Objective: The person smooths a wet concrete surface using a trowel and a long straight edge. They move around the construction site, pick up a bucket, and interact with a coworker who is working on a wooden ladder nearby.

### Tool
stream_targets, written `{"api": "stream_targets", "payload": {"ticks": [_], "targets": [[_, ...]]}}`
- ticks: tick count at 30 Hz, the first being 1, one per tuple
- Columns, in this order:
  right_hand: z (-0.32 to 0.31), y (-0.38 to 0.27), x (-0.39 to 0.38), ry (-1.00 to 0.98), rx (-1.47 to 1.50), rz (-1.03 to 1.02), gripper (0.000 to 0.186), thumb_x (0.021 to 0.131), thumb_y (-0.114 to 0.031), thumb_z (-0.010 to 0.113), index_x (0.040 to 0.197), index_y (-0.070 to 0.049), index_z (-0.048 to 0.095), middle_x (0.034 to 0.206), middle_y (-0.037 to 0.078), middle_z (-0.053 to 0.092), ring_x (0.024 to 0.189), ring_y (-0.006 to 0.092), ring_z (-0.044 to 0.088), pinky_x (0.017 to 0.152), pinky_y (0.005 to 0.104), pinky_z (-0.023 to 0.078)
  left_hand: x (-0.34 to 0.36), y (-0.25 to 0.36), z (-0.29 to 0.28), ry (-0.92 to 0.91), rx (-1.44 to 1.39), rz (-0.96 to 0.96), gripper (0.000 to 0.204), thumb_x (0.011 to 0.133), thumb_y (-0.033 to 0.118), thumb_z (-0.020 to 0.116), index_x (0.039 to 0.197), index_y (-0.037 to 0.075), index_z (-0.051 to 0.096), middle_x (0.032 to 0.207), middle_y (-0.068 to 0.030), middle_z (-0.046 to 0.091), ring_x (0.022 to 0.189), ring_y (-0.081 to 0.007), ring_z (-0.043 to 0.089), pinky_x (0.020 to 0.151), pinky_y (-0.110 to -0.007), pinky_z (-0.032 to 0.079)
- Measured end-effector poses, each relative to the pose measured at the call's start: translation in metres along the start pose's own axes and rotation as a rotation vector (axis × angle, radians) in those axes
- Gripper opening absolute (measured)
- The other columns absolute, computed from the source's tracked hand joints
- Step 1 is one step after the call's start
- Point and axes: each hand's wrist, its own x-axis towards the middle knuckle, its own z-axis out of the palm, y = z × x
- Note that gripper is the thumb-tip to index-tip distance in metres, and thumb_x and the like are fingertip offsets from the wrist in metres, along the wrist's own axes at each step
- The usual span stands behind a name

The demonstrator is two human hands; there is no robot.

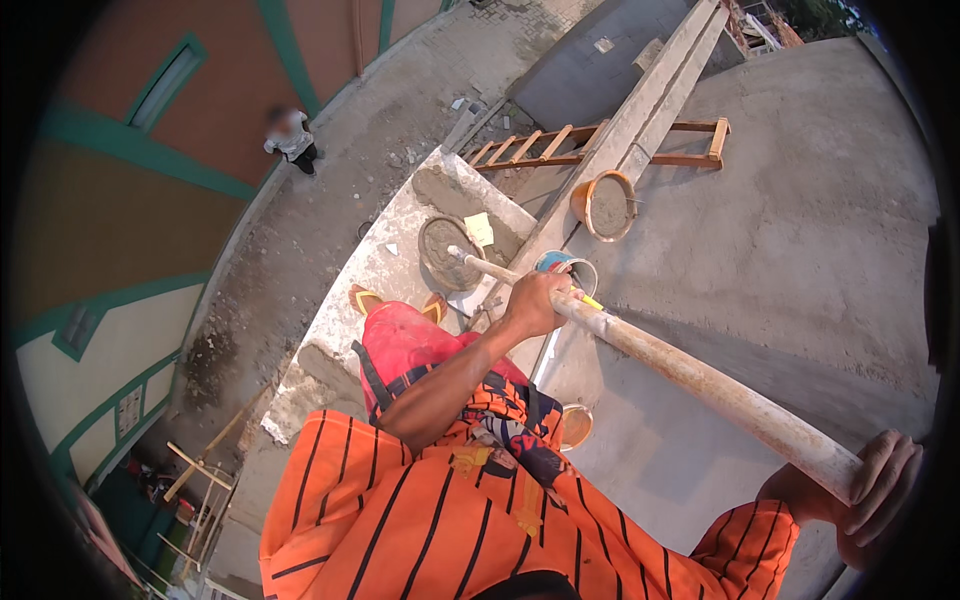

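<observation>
A long, round pole (720,390), pale with brown stains, runs diagonally across the view in both hands. My left hand (540,303) is wrapped round its thinner far part. My right hand (880,495) closes on its thick near end at the lower right. The pole's far tip lies over a round, dark-rimmed tub (428,262) of grey mortar; whether it touches the mortar I cannot tell. Just beyond my left hand stands a blue and white bucket (588,272). A yellow strip (592,303) shows beside that hand, partly hidden.
An orange bucket of grey mortar (610,208) stands by a long concrete beam (655,100). Behind it leans a wooden ladder (545,147). My sandalled feet are on a narrow, rough slab (335,320) with a drop beside it. Down below, a person (293,138) stands near a building.
</observation>
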Motion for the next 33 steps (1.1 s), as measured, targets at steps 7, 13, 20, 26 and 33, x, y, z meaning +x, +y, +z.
{"api": "stream_targets", "payload": {"ticks": [7, 13, 20, 26, 33], "targets": [[-0.019, 0.024, -0.016, 0.134, -0.047, 0.050, 0.025, 0.089, -0.025, 0.059, 0.070, -0.018, 0.044, 0.047, -0.012, 0.053, 0.046, -0.0012, 0.054, 0.061, 0.0174, 0.044, 0.033, -0.015, 0.031, -0.057, 0.064, -0.046, 0.030, 0.079, 0.028, 0.071, 0.067, 0.004, 0.057, 0.067, -0.0202, 0.060, 0.070, -0.0410, 0.060, 0.060, -0.046, 0.045], [-0.047, 0.013, -0.042, 0.373, -0.169, 0.002, 0.026, 0.091, -0.026, 0.056, 0.069, -0.019, 0.044, 0.045, -0.012, 0.050, 0.045, -0.0010, 0.054, 0.059, 0.0177, 0.043, 0.070, -0.003, 0.055, -0.038, 0.075, -0.030, 0.030, 0.079, 0.028, 0.071, 0.067, 0.004, 0.057, 0.067, -0.0207, 0.060, 0.069, -0.0412, 0.060, 0.059, -0.046, 0.045], [-0.053, 0.013, -0.055, 0.049, 0.063, 0.086, 0.035, 0.083, -0.021, 0.068, 0.052, -0.022, 0.050, 0.049, -0.010, 0.059, 0.049, 0.0014, 0.060, 0.060, 0.0175, 0.048, 0.050, -0.001, 0.030, -0.096, 0.086, -0.065, 0.027, 0.075, 0.023, 0.073, 0.067, 0.001, 0.060, 0.063, -0.0204, 0.057, 0.063, -0.0403, 0.056, 0.057, -0.044, 0.043], [-0.054, 0.007, -0.059, 0.127, -0.028, 0.016, 0.031, 0.080, -0.014, 0.066, 0.052, -0.023, 0.054, 0.049, -0.010, 0.059, 0.049, 0.0016, 0.062, 0.059, 0.0166, 0.049, 0.051, 0.001, 0.039, -0.023, 0.048, -0.019, 0.028, 0.076, 0.024, 0.072, 0.066, 0.001, 0.060, 0.065, -0.0200, 0.058, 0.063, -0.0397, 0.057, 0.058, -0.045, 0.043], [-0.057, 0.021, -0.052, 0.184, -0.108, 0.048, 0.024, 0.083, -0.017, 0.058, 0.062, -0.020, 0.047, 0.048, -0.011, 0.055, 0.046, 0.0009, 0.058, 0.061, 0.0179, 0.048, 0.057, -0.024, 0.067, -0.017, 0.099, -0.047, 0.019, 0.075, 0.023, 0.072, 0.072, 0.005, 0.066, 0.068, -0.0184, 0.061, 0.067, -0.0376, 0.061, 0.061, -0.043, 0.046]]}}
